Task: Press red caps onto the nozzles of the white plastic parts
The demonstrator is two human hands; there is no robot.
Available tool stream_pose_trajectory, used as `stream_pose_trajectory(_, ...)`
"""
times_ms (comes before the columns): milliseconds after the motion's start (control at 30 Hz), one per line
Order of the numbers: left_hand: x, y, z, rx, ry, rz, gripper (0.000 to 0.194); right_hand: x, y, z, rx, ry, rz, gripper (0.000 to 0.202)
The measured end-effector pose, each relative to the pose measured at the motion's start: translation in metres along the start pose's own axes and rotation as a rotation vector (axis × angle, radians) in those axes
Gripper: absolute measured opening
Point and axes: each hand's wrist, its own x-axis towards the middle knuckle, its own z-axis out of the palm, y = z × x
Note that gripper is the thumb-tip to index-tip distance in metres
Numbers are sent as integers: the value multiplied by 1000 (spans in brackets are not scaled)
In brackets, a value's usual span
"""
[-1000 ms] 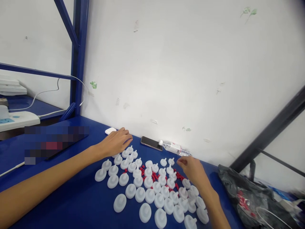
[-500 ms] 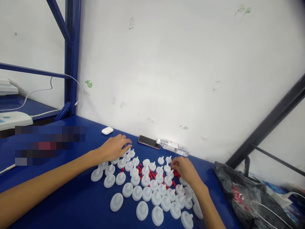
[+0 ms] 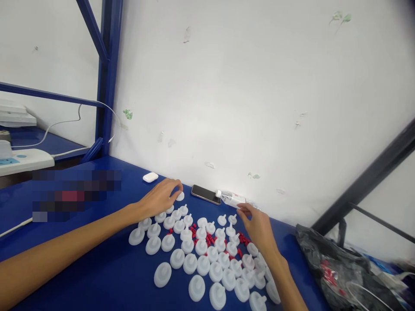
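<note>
Many white discs with short stems [image 3: 215, 271] stand spread over the blue table [image 3: 106, 268], with small red pieces [image 3: 211, 239] scattered among them. At the back left of the group, my left hand [image 3: 164, 194] pinches a white disc [image 3: 180, 196] between thumb and fingertips. My right hand [image 3: 256, 222] is above the right side of the group, in front of the bottle; thumb and forefinger are bent close together, and whatever they may hold is too small to make out.
A phone [image 3: 206, 194] and a lying plastic bottle [image 3: 234, 198] are by the wall, with a white case [image 3: 150, 177] further left. At right lies a black plastic bag [image 3: 340, 263]. A power strip [image 3: 29, 160] is at far left.
The view has shifted slightly. My left hand now has a white disc at its fingertips. My right hand has risen away from the red pieces, toward the bottle.
</note>
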Motion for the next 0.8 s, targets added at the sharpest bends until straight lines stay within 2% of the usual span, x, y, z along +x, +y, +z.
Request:
stream_pose_trajectory(100, 1, 7, -3, -99, 47, -27, 22, -1, -6, -1, 26, 58, -24, 30)
stream_pose_trajectory(233, 0, 18, -3, -195, 86, -41, 22, -3, -10, -2, 78, 66, -41, 28)
stream_pose_trajectory(433, -4, 26, -1, -162, 132, 2, 38, -6, -21, -2, 215, 40, -42, 22)
stream_pose_trajectory(533, -6, 26, 0, -77, 117, 109, 46, -9, -36, 0, 343, 4, -49, 22)
stream_pose_trajectory(633, -11, 27, 5, 13, 85, 281, 54, -14, -55, 4, 500, -93, -56, 26)
stream_pose_trajectory(800, -23, 36, 19, 135, 63, 515, 54, -24, -81, 9, 689, -249, -61, 22)
